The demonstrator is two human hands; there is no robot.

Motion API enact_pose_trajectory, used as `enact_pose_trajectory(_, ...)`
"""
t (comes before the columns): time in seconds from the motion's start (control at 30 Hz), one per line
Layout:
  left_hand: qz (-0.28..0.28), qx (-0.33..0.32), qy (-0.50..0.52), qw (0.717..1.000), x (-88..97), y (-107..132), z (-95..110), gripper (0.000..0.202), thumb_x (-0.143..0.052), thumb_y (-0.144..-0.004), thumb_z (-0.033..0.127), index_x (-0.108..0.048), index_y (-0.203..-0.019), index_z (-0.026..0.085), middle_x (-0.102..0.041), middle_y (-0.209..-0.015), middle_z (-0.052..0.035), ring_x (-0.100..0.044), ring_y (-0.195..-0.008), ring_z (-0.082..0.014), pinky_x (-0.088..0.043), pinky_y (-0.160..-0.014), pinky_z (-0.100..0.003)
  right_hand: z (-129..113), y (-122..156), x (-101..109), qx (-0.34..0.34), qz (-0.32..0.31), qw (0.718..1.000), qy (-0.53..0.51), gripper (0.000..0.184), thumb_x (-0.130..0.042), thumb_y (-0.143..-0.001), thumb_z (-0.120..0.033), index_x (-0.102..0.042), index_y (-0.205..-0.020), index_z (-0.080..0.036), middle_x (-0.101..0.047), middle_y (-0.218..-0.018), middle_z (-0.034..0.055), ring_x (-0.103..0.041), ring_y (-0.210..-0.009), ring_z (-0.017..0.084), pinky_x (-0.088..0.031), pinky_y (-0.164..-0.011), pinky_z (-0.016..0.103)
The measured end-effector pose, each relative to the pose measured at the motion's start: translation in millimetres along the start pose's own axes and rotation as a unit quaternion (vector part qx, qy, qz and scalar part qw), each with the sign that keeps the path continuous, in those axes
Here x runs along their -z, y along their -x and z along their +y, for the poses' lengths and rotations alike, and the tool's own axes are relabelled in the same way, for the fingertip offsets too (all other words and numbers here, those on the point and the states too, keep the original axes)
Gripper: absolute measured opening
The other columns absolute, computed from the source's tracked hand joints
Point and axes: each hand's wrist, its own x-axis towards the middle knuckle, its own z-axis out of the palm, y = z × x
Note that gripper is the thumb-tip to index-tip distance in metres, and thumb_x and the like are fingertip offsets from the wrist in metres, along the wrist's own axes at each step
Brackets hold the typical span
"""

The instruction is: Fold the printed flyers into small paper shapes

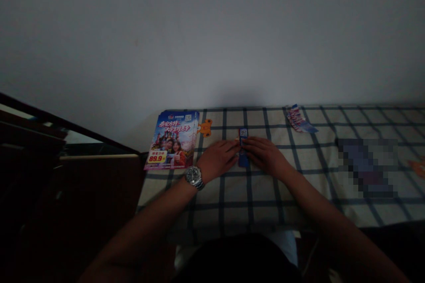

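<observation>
A flyer folded into a narrow blue strip (243, 159) lies upright in my view on the checked cloth, a QR code at its far end. My left hand (219, 157), a metal watch on its wrist, has its fingertips at the strip's left edge. From the other side, my right hand (264, 154) presses its fingers onto the strip's right edge. Both hands keep their fingers close together on the paper. Left of them sits a stack of flyers (173, 141) with a printed price of 89.9.
A folded, fanned piece of flyer (299, 120) lies at the back right. Farther right is a blurred-out dark object (365, 168). The checked cloth (212, 194) covers the surface up to the wall (212, 35). Dark furniture (83, 203) stands at the left.
</observation>
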Motion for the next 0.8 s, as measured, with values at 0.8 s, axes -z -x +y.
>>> enact_pose_trajectory(0.8, 0.005, -0.007, 0.014, 1.0, -1.7, -2.1, 0.8, 0.033, -0.052, -0.102, 0.028, -0.06, -0.133, 0.019, -0.061, -0.139, -0.0096, -0.059, -0.12, -0.0245, -0.05, -0.104, -0.044, 4.9, -13.3, 2.7, -0.028, -0.004, 1.0, -0.009, 0.036, -0.06, -0.098, -0.027, -0.062, -0.134, -0.027, -0.062, -0.144, 0.0065, -0.054, -0.137, 0.028, -0.049, -0.112, 0.053)
